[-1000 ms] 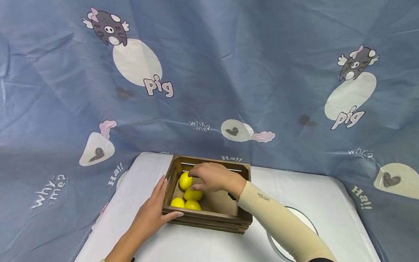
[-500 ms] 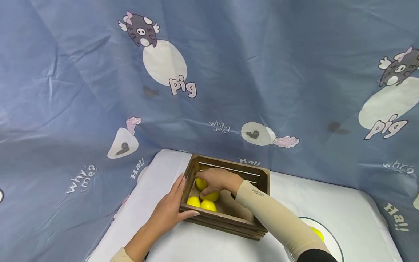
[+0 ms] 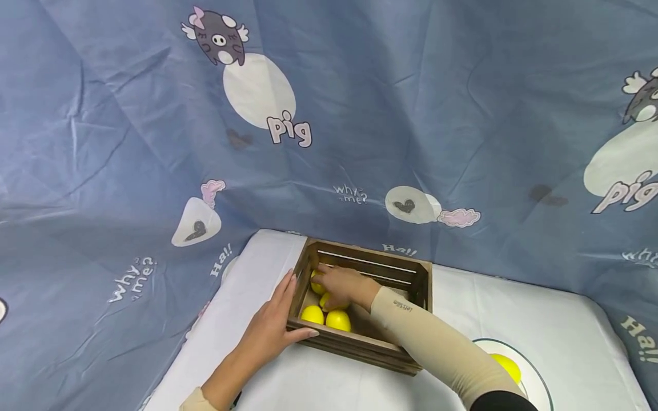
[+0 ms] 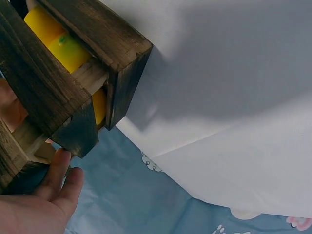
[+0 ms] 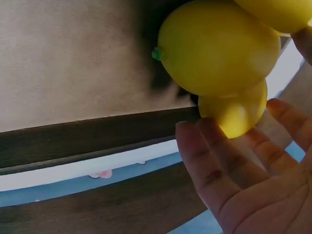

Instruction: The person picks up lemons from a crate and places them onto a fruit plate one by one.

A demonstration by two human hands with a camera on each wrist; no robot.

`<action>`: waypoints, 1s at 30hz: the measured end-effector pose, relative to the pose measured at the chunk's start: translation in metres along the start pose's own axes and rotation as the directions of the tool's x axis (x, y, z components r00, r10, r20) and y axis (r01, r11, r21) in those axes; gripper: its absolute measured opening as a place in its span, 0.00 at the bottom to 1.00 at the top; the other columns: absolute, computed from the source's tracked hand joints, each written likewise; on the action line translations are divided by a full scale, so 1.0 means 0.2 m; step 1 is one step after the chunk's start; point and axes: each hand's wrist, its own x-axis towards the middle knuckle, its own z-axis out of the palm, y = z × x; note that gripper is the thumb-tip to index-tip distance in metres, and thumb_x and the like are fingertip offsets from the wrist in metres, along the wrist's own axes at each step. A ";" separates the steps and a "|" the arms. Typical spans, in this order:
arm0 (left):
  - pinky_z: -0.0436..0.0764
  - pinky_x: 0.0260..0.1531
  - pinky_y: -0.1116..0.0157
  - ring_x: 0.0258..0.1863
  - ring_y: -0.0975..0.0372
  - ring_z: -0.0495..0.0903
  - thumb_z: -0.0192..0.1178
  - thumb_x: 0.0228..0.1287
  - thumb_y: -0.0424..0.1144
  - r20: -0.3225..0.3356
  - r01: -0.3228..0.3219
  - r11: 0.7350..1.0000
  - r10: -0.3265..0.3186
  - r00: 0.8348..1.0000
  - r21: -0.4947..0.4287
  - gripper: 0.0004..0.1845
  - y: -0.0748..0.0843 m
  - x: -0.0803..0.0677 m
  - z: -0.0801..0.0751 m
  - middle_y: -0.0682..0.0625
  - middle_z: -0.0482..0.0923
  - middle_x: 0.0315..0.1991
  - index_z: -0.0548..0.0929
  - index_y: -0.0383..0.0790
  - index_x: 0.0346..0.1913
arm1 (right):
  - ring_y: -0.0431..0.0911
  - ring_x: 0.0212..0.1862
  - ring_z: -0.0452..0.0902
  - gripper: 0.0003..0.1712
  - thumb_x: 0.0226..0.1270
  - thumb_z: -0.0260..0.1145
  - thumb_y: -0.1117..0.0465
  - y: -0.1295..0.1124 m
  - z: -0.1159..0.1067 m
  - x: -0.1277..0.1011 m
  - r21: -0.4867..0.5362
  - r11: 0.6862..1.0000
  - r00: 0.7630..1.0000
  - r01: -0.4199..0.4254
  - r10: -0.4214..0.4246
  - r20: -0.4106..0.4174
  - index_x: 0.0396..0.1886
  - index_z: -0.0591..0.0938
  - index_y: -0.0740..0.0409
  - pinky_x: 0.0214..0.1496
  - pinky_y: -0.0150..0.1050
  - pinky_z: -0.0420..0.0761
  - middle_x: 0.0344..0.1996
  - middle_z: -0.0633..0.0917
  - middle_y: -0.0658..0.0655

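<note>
In the head view a brown slatted wooden crate [image 3: 370, 351] holds several yellow lemons. Two of them, a left lemon [image 3: 312, 314] and a right lemon [image 3: 338, 321], lie at its front left. My left hand [image 3: 272, 325] rests on the crate's front left corner, fingers along the side and thumb along the front rim. Inside, my right hand [image 3: 345, 283] reaches over two lemons at the back left. The right wrist view shows its fingers [image 5: 204, 165] spread, with the tips at a lemon [image 5: 239, 114]; a larger lemon [image 5: 219, 48] with a green tip lies in front.
At the front right, partly under the right forearm, stands a white plate [image 3: 534, 377] with a dark rim, bearing one lemon [image 3: 506, 367]. A white cloth covers the table [image 3: 478, 291]. Behind it hangs a blue printed curtain [image 3: 334, 114].
The head view has swung left, so the crate appears further right and the lemon on the plate shows. My right hand has lowered onto the back left lemons. My left hand stays at the crate's corner.
</note>
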 end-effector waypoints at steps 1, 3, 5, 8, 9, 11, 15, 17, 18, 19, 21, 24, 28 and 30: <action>0.81 0.56 0.44 0.61 0.42 0.79 0.77 0.54 0.64 0.001 0.002 1.000 -0.002 1.000 -0.002 0.66 0.00 0.00 0.00 0.47 0.44 0.85 0.50 0.37 0.85 | 0.55 0.71 0.73 0.41 0.63 0.78 0.48 0.00 0.00 0.00 -0.007 1.000 1.000 -0.007 0.007 -0.001 0.76 0.76 0.44 0.61 0.49 0.81 0.79 0.65 0.56; 0.81 0.56 0.44 0.61 0.42 0.79 0.77 0.54 0.64 0.005 0.008 1.000 -0.008 1.000 -0.003 0.66 0.00 0.00 0.00 0.47 0.43 0.86 0.50 0.37 0.85 | 0.56 0.70 0.73 0.40 0.64 0.77 0.49 -0.01 0.01 0.00 -0.027 1.000 1.000 -0.016 0.016 -0.007 0.76 0.75 0.43 0.61 0.48 0.82 0.79 0.64 0.56; 0.81 0.56 0.44 0.61 0.42 0.79 0.78 0.53 0.64 0.008 0.012 1.000 -0.012 1.000 0.001 0.67 0.00 0.00 0.00 0.47 0.43 0.86 0.50 0.37 0.85 | 0.56 0.69 0.74 0.41 0.65 0.76 0.49 -0.01 0.02 0.00 -0.042 0.999 1.000 -0.028 0.027 -0.014 0.77 0.74 0.42 0.60 0.48 0.82 0.79 0.64 0.56; 0.81 0.56 0.43 0.62 0.41 0.78 0.78 0.53 0.64 0.003 0.012 1.000 -0.012 1.000 0.006 0.67 0.00 -0.01 0.00 0.47 0.44 0.85 0.50 0.37 0.85 | 0.56 0.66 0.77 0.42 0.65 0.76 0.48 -0.02 0.03 0.01 -0.045 0.998 0.999 -0.037 0.036 -0.024 0.78 0.73 0.42 0.63 0.48 0.81 0.79 0.63 0.57; 0.81 0.56 0.43 0.62 0.41 0.78 0.78 0.53 0.64 -0.001 0.010 1.000 -0.010 1.000 0.008 0.67 -0.01 -0.01 0.00 0.46 0.44 0.85 0.50 0.37 0.85 | 0.55 0.64 0.78 0.43 0.64 0.77 0.48 -0.02 0.04 0.01 -0.040 0.999 0.999 -0.036 0.035 -0.027 0.78 0.73 0.42 0.62 0.47 0.81 0.79 0.63 0.57; 0.81 0.56 0.42 0.62 0.40 0.78 0.78 0.53 0.63 -0.007 0.005 1.000 -0.005 1.000 0.007 0.67 -0.01 -0.02 0.00 0.45 0.45 0.85 0.50 0.36 0.85 | 0.54 0.62 0.80 0.44 0.63 0.78 0.48 -0.03 0.04 0.01 -0.030 0.999 0.999 -0.037 0.036 -0.031 0.78 0.72 0.43 0.61 0.45 0.81 0.79 0.62 0.58; 0.81 0.56 0.42 0.62 0.40 0.78 0.78 0.53 0.64 -0.006 -0.005 1.000 0.005 1.000 0.005 0.67 -0.01 -0.01 0.00 0.45 0.45 0.85 0.50 0.37 0.85 | 0.53 0.61 0.80 0.45 0.63 0.78 0.47 -0.03 0.05 0.01 -0.002 0.999 0.998 -0.054 0.054 -0.027 0.78 0.71 0.43 0.57 0.43 0.83 0.79 0.61 0.59; 0.81 0.56 0.43 0.63 0.41 0.78 0.77 0.53 0.65 -0.002 -0.007 1.000 0.007 1.000 0.005 0.67 -0.01 -0.01 0.00 0.45 0.45 0.85 0.50 0.37 0.85 | 0.53 0.62 0.79 0.44 0.64 0.78 0.46 -0.02 0.06 0.01 0.015 0.998 0.998 -0.065 0.065 -0.027 0.78 0.71 0.42 0.58 0.43 0.82 0.78 0.62 0.58; 0.81 0.56 0.43 0.63 0.41 0.78 0.78 0.53 0.65 0.000 -0.006 1.000 0.006 1.000 0.003 0.67 -0.01 0.00 0.00 0.46 0.44 0.85 0.49 0.37 0.85 | 0.53 0.61 0.79 0.43 0.64 0.77 0.46 -0.01 0.06 0.01 0.024 0.998 0.997 -0.066 0.066 -0.028 0.77 0.71 0.42 0.58 0.44 0.82 0.77 0.63 0.58; 0.81 0.56 0.43 0.63 0.41 0.78 0.78 0.53 0.64 -0.001 -0.007 1.000 0.007 1.000 0.002 0.67 -0.01 0.00 0.00 0.46 0.44 0.85 0.50 0.37 0.85 | 0.53 0.60 0.80 0.42 0.65 0.77 0.45 0.00 0.06 0.01 0.029 0.998 0.997 -0.063 0.064 -0.031 0.76 0.72 0.42 0.57 0.44 0.83 0.76 0.65 0.58; 0.81 0.56 0.43 0.63 0.41 0.78 0.78 0.53 0.63 -0.004 -0.009 1.000 0.009 1.000 0.002 0.67 -0.01 0.00 0.00 0.46 0.44 0.85 0.50 0.37 0.85 | 0.52 0.58 0.80 0.39 0.65 0.77 0.45 0.01 0.07 0.01 0.034 0.998 0.997 -0.060 0.061 -0.036 0.74 0.74 0.41 0.54 0.44 0.83 0.73 0.67 0.57; 0.81 0.55 0.43 0.62 0.41 0.79 0.79 0.52 0.62 -0.010 -0.014 1.000 0.014 1.000 0.000 0.67 -0.01 0.01 0.00 0.46 0.45 0.85 0.51 0.36 0.85 | 0.50 0.53 0.82 0.35 0.65 0.78 0.49 0.02 0.07 0.02 0.025 0.998 0.997 -0.054 0.055 -0.045 0.70 0.76 0.41 0.48 0.42 0.84 0.69 0.70 0.57; 0.81 0.55 0.43 0.62 0.41 0.79 0.80 0.52 0.62 -0.008 -0.013 1.000 0.013 1.000 -0.003 0.67 0.00 0.01 0.00 0.47 0.45 0.85 0.51 0.37 0.85 | 0.49 0.50 0.82 0.34 0.66 0.78 0.52 0.03 0.08 0.01 0.025 0.998 0.997 -0.059 0.060 -0.049 0.70 0.77 0.41 0.46 0.41 0.84 0.68 0.72 0.57; 0.81 0.55 0.43 0.62 0.41 0.79 0.80 0.52 0.62 -0.007 -0.012 1.000 0.012 1.000 -0.002 0.67 0.00 0.01 0.00 0.47 0.45 0.85 0.51 0.36 0.84 | 0.49 0.51 0.82 0.35 0.66 0.78 0.51 0.03 0.09 0.01 0.025 0.997 0.997 -0.066 0.067 -0.045 0.71 0.76 0.42 0.47 0.42 0.84 0.67 0.73 0.57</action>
